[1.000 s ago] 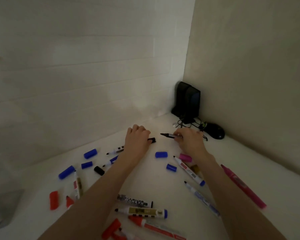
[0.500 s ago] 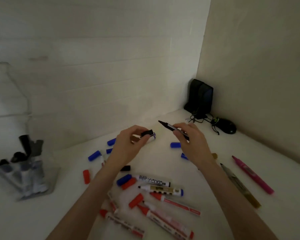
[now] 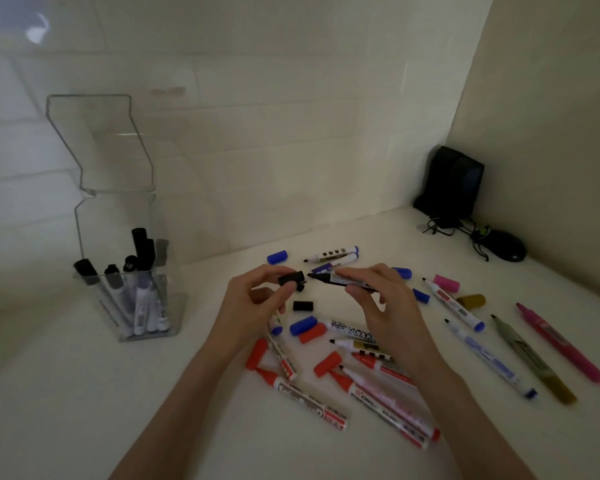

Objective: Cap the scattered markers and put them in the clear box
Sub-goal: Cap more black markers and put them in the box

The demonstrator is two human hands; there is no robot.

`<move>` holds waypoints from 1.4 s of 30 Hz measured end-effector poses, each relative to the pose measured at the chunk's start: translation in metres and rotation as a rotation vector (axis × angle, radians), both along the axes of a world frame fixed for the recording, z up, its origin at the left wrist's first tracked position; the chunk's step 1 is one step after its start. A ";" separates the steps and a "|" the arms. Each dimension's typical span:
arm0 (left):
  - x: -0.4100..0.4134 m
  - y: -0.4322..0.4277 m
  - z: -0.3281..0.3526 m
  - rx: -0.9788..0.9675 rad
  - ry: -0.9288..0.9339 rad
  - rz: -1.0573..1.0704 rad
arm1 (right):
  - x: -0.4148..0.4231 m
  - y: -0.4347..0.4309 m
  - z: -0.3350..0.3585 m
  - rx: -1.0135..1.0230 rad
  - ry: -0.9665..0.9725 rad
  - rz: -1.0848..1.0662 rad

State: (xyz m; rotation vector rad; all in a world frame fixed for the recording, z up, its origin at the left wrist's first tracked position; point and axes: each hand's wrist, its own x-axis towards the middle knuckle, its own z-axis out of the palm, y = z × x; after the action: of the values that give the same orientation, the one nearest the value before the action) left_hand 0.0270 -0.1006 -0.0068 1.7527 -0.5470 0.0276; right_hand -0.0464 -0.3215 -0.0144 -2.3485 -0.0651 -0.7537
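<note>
Both forearms bare, entering over the near edge of the table [image 3: 84, 393], converging. Left hand [image 3: 253, 303]: thumb and fingertips pinch black cap [image 3: 291, 278]. Right hand [image 3: 388, 306]: curled fingers pinch black marker [image 3: 347, 279], tip towards cap; contact unclear.

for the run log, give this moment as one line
left hand: pinches black cap | right hand: holds black marker, tip toward cap, not yet capped | clear box: lid open, capped markers inside
</note>
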 end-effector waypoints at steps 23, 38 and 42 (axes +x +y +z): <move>-0.016 -0.012 -0.006 0.086 -0.180 0.021 | -0.008 0.012 0.000 -0.246 -0.106 -0.020; -0.009 0.002 0.007 0.042 -0.164 -0.050 | -0.001 0.030 0.005 0.033 0.145 0.134; -0.011 0.031 0.033 -0.054 -0.143 0.035 | 0.003 0.039 0.011 0.042 0.200 0.130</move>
State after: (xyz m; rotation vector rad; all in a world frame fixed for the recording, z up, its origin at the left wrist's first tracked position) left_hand 0.0165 -0.0698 0.0265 1.7159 -0.6139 0.1916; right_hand -0.0430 -0.2826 -0.0037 -2.3416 -0.1127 -0.4508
